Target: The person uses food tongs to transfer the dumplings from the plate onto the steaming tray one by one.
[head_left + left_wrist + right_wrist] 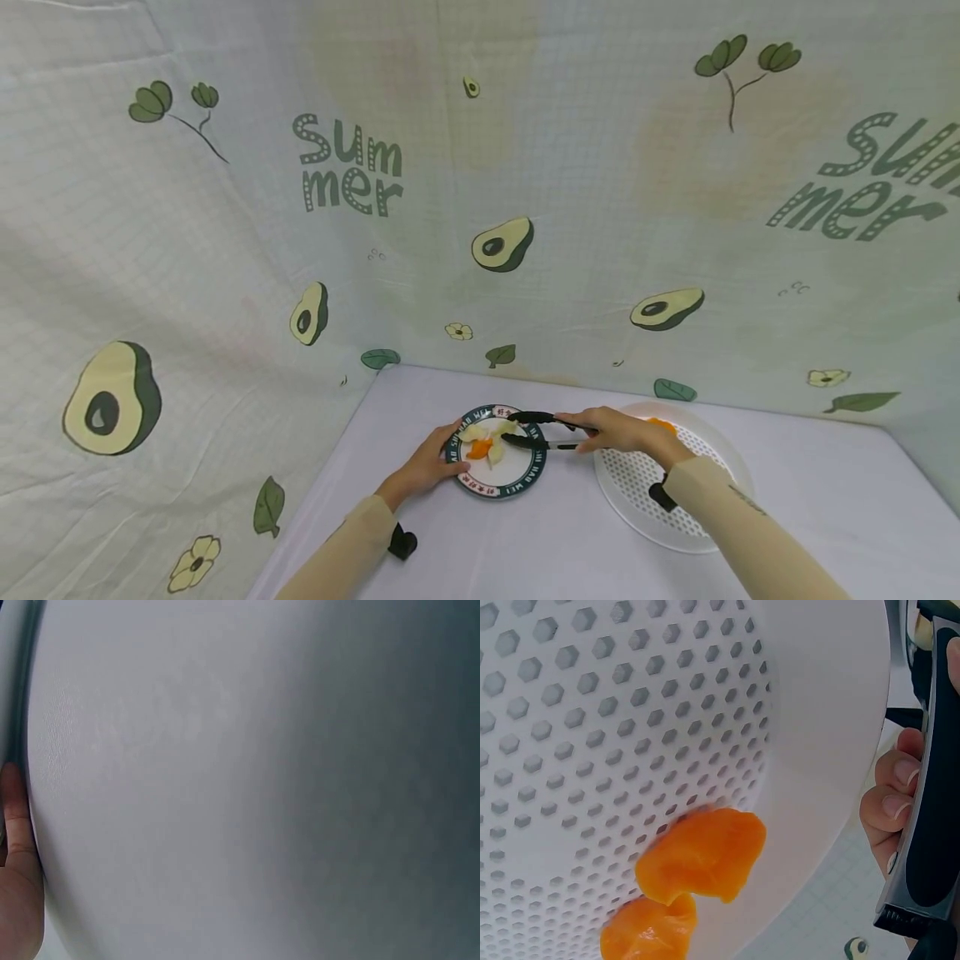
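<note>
My left hand [423, 467] holds the left edge of a round white plate [517, 477] with a dark green lettered rim, thumb over the near side. On the plate lie several pale folded dumpling-like pieces [472, 433] and an orange one [479, 450]. My right hand [611, 429] grips metal tongs [558, 445] with black grips and black tips. The spread tips reach over the plate's right side, at a pale piece. In the left wrist view, a finger [19, 825] lies along the rim; the right wrist view shows fingers around the tongs' handle [937, 772].
Under my right forearm is a large white perforated basket [637, 512]. Two orange pieces [705, 859] lie inside near its wall. A white cloth covers the table [555, 550], and printed fabric [570, 250] hangs behind and at the left.
</note>
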Demonstrator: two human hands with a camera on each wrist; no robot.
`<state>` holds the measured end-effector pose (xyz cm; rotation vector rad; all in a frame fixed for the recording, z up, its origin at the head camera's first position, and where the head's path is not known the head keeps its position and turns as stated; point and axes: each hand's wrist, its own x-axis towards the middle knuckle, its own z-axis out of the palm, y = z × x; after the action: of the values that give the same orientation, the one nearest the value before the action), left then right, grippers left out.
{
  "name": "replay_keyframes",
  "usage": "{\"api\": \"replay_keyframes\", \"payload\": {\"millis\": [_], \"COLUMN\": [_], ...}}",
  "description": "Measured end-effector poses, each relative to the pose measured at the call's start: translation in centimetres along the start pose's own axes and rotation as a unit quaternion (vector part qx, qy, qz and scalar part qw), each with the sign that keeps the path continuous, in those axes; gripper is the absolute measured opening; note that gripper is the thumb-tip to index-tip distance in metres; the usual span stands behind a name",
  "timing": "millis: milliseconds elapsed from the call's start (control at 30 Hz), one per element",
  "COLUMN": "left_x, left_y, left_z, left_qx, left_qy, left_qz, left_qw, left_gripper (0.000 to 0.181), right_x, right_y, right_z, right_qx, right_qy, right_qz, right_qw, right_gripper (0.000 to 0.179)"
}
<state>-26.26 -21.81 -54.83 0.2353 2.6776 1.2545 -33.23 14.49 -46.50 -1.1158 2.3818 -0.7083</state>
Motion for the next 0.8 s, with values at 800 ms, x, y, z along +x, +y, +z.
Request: {"api": "replay_keyframes", "payload": {"millis": [800], "left_x": [0.34], "left_y": [-0.52], "left_z": [0.13], "left_qx": [-0.003], "left_qy": [-0.001], "left_qz": [0.001], "left_qw": [1.0], "left_gripper": [0.086], "right_x": [-0.09], "right_y": [-0.75], "right_z": [0.44], "right_qx": [-0.004], "right_qy": [0.0], "right_qz": [0.01], "right_qw": [0.9999], "right_gripper": [0.059]}}
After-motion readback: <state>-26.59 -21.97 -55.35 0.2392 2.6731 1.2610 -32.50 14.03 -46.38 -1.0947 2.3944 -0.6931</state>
